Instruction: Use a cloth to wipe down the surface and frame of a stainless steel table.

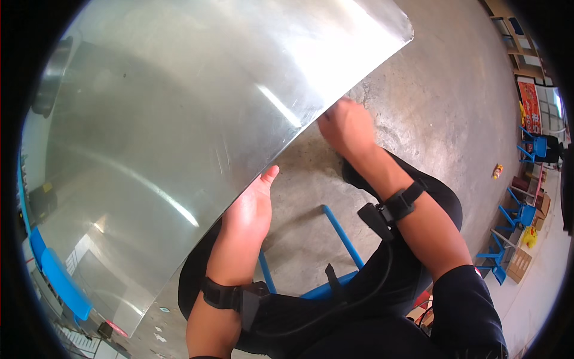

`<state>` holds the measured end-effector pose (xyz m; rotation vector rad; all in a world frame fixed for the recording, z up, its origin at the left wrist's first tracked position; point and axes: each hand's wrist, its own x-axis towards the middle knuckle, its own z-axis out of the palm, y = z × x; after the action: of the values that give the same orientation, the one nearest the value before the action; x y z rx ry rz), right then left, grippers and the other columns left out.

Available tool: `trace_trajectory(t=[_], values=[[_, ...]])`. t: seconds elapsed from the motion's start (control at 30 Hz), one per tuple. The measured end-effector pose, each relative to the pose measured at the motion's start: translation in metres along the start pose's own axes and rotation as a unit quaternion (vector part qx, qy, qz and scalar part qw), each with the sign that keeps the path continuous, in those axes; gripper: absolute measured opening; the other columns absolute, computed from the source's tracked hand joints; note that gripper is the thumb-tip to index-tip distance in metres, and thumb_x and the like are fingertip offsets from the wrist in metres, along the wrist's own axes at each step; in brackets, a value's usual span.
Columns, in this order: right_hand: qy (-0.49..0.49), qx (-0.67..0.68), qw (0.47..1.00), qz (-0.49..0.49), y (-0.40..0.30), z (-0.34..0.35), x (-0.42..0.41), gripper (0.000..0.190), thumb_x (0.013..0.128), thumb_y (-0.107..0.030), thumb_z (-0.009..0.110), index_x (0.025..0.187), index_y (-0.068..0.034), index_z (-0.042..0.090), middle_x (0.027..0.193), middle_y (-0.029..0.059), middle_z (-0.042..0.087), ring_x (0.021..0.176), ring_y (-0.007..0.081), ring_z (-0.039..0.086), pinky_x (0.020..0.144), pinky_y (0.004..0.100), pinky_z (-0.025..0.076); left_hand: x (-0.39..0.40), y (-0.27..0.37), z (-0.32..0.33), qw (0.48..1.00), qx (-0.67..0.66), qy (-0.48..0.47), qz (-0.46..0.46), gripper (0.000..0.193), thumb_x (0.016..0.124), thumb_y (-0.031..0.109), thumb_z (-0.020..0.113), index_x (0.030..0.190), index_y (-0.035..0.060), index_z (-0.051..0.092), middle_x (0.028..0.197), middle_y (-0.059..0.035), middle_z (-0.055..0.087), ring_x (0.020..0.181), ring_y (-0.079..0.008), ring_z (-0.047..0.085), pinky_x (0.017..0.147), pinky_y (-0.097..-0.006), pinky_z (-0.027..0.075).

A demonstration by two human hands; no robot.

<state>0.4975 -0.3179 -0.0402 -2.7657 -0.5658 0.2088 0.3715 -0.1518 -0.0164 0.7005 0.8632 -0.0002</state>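
A large shiny panel point(179, 116), apparently metal, spans the left and upper part of the view, with scratches and light streaks on its surface. My left hand point(251, 206) is palm up at its near edge, thumb pointing outward, the fingers hidden beneath the panel. Further along that edge is my right hand point(347, 125), its fingers curled and slightly blurred. Something dark shows by the right fingertips, too unclear to name. What either hand grips under the edge is hidden.
Blue tubular legs point(343, 235) stand between my knees on the concrete floor point(430, 89). Blue chairs point(522, 213), cardboard boxes point(519, 265) and wooden shelving point(522, 45) line the right side. A small bottle point(497, 171) lies on the floor. Another blue chair point(65, 282) is at lower left.
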Motion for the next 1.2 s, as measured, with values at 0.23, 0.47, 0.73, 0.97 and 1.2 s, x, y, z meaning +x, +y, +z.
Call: trace_trajectory(t=[0.23, 0.47, 0.73, 0.97, 1.2], values=[[-0.132, 0.02, 0.984, -0.122, -0.026, 0.007, -0.017, 0.03, 0.091, -0.018, 0.059, 0.119, -0.019, 0.066, 0.104, 0.0074, 0.068, 0.081, 0.0284, 0.071, 0.068, 0.0417, 0.058, -0.002, -0.005, 0.007, 1.0, 0.003, 0.012, 0.005, 0.033, 0.1, 0.032, 0.053, 0.121, 0.0066, 0.057, 0.123, -0.0082, 0.058, 0.116, -0.0197, 0.054, 0.095, -0.0342, 0.04], [-0.005, -0.05, 0.999, -0.011, 0.011, -0.007, 0.009, 0.025, 0.091, -0.017, 0.057, 0.114, -0.02, 0.067, 0.087, 0.0105, 0.069, 0.076, 0.0317, 0.07, 0.061, 0.0441, 0.056, -0.003, -0.001, 0.002, 1.0, -0.01, 0.008, -0.012, 0.033, 0.1, 0.03, 0.052, 0.123, 0.0061, 0.056, 0.122, -0.0079, 0.059, 0.116, -0.0197, 0.054, 0.095, -0.0345, 0.041], [-0.105, -0.005, 0.984, -0.146, -0.024, 0.007, -0.015, 0.031, 0.09, -0.02, 0.059, 0.12, -0.014, 0.065, 0.092, 0.0096, 0.071, 0.072, 0.0311, 0.07, 0.061, 0.043, 0.056, -0.002, -0.005, 0.007, 1.0, -0.016, 0.016, -0.004, 0.029, 0.1, 0.026, 0.052, 0.123, 0.0073, 0.057, 0.122, -0.0067, 0.059, 0.114, -0.0185, 0.055, 0.095, -0.034, 0.041], [-0.043, -0.02, 0.992, -0.12, 0.011, -0.004, -0.009, 0.035, 0.09, -0.018, 0.059, 0.123, -0.025, 0.067, 0.089, 0.0049, 0.07, 0.072, 0.0279, 0.069, 0.061, 0.0401, 0.057, -0.007, -0.002, 0.007, 1.0, -0.009, 0.008, -0.002, 0.03, 0.1, 0.026, 0.052, 0.123, 0.0078, 0.057, 0.123, -0.0059, 0.059, 0.115, -0.0183, 0.055, 0.095, -0.034, 0.041], [-0.02, 0.057, 0.979, -0.197, 0.019, 0.005, -0.014, 0.037, 0.087, -0.016, 0.062, 0.122, -0.025, 0.069, 0.088, 0.0043, 0.067, 0.072, 0.0268, 0.068, 0.06, 0.0393, 0.056, -0.006, -0.005, 0.011, 0.999, -0.028, 0.037, -0.002, 0.033, 0.099, 0.026, 0.053, 0.126, 0.0079, 0.057, 0.125, -0.0074, 0.058, 0.119, -0.0189, 0.052, 0.097, -0.0353, 0.039]])
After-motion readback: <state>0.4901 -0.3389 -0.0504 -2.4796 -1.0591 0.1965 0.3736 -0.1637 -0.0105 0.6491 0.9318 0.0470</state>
